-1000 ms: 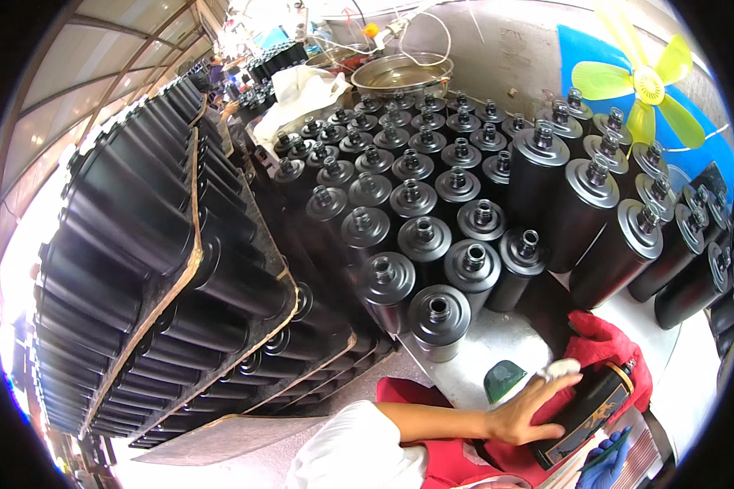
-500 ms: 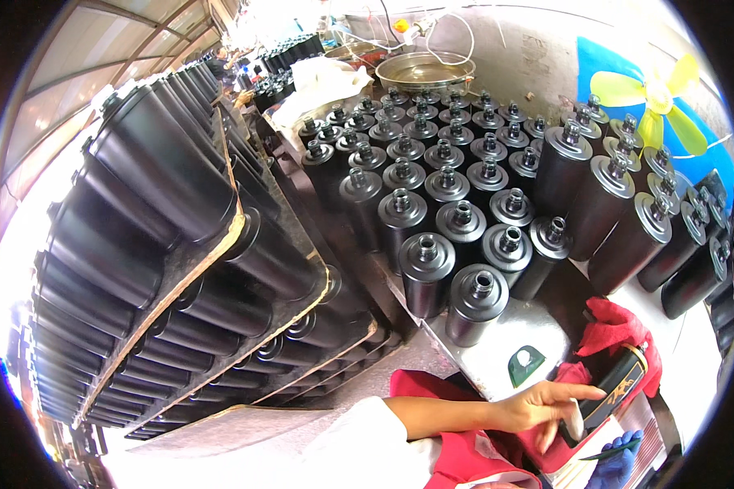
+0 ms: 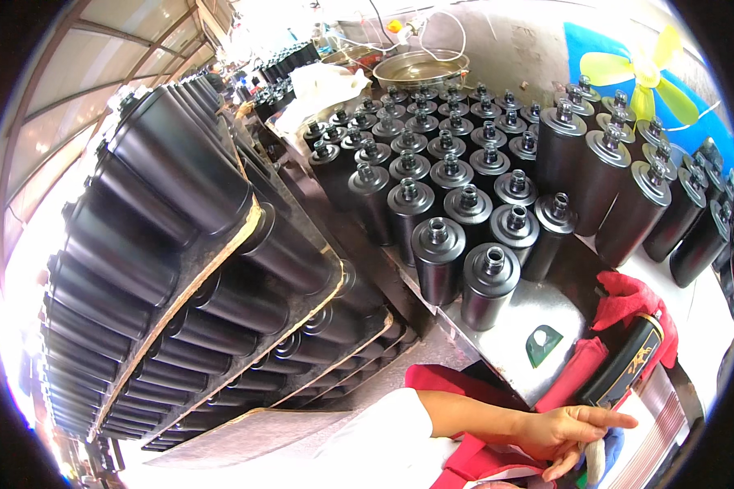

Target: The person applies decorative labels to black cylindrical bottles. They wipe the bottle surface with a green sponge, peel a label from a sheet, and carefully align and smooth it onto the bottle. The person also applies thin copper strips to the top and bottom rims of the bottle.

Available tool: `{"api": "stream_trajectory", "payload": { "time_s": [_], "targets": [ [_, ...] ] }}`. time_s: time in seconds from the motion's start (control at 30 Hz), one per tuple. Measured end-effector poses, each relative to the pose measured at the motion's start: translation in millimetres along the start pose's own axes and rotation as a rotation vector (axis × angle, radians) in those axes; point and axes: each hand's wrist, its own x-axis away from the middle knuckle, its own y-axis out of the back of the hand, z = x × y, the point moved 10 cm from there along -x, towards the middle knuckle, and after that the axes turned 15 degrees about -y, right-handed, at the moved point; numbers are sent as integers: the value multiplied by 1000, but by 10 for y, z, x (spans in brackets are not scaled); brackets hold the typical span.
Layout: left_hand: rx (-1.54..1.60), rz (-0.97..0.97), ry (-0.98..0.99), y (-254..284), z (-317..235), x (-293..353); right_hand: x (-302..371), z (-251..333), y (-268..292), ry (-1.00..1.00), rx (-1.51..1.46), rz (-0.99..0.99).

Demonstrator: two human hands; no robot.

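My left hand (image 3: 567, 432) is bare, with the index finger stretched out to the right and the other fingers spread and bent down. A pale, whitish covering (image 3: 596, 461) shows on one of its fingers. Partly behind it is my right hand in a blue glove (image 3: 614, 444); its fingers are hidden. Just beyond the hands a black bottle with a gold figure (image 3: 628, 359) lies tilted, beside a folded red cloth (image 3: 575, 373) and a crumpled red cloth (image 3: 634, 297). A green piece with a hole (image 3: 544, 345) lies on the metal table (image 3: 497, 359).
Many upright black bottles (image 3: 491, 277) crowd the table ahead. On the left, a rack with boards (image 3: 179, 297) carries rows of black bottles (image 3: 179, 155). A metal basin (image 3: 420, 69) stands at the back, and a yellow-green fan (image 3: 646, 75) at the back right.
My left hand has come away from the black bottle, toward me. The gloved right hand, earlier showing a dark green flat tool, is now mostly covered by the left. The view has shifted slightly.
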Motion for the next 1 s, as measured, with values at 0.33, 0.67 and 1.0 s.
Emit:
{"api": "stream_trajectory", "payload": {
  "time_s": [0.33, 0.67, 1.0],
  "targets": [
    [95, -53, -9, 12, 69, 9, 53, -106, 162, 24, 129, -64],
    [49, -1, 3, 47, 234, 8, 90, -131, 293, 50, 224, -89],
    [-250, -24, -366, 108, -94, -217, 268, 7, 761, 365, 2, -490]
  ]
}}
